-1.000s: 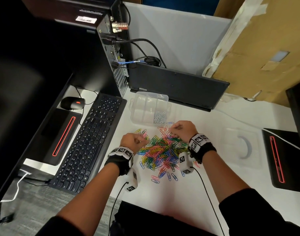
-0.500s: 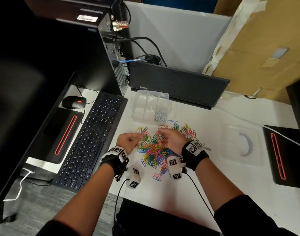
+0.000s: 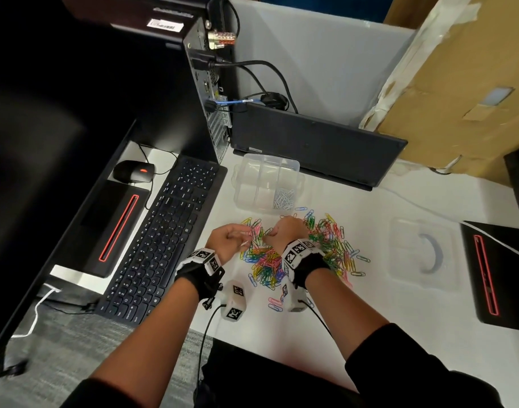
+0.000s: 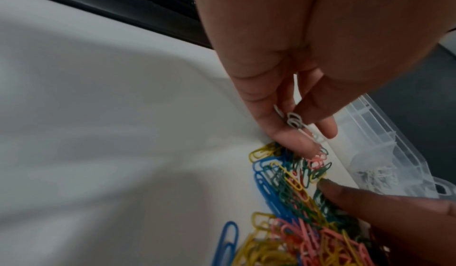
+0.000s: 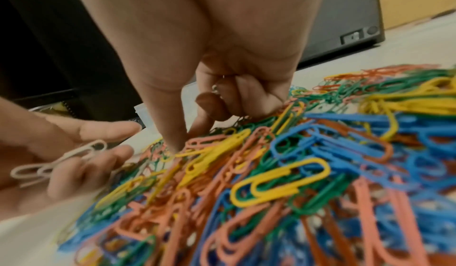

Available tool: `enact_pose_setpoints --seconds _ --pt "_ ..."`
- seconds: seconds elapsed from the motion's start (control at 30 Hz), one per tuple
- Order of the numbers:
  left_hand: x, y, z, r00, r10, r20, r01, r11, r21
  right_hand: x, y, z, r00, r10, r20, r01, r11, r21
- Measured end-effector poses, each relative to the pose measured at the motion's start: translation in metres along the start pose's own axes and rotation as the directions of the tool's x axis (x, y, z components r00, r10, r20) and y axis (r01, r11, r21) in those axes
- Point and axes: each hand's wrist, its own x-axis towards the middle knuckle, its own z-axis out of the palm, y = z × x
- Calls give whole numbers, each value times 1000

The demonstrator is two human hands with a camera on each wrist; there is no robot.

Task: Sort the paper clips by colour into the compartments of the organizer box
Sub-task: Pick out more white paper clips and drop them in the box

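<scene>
left hand: we've got a few white clips pinched in our fingertips
right hand: curled, thumb poking the pile, silver clip tucked inside
pile: mixed colours, right under both hands
box: just past the pile, left hand nearer; white clips in one corner section

Head view looks down; both wrist views, close, share the paper clips.
</scene>
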Motion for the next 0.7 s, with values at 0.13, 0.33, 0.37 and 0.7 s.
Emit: enact_pose_setpoints --seconds 0.13,0.33,0.37,0.7 --pt "-3 12 0 995 -94 18 94 996 2 0 5 -2 999 25 25 -27 999 44" --pt "5 3 0 985 -36 -171 122 843 524 -9 4 1 999 13 -33 -12 1000 26" --pt "3 3 0 979 -4 -203 127 793 596 -10 3 3 999 -5 -53 4 1000 -2" --pt "4 11 16 979 -15 -203 159 675 721 -10 14 -4 996 -82 35 78 992 103"
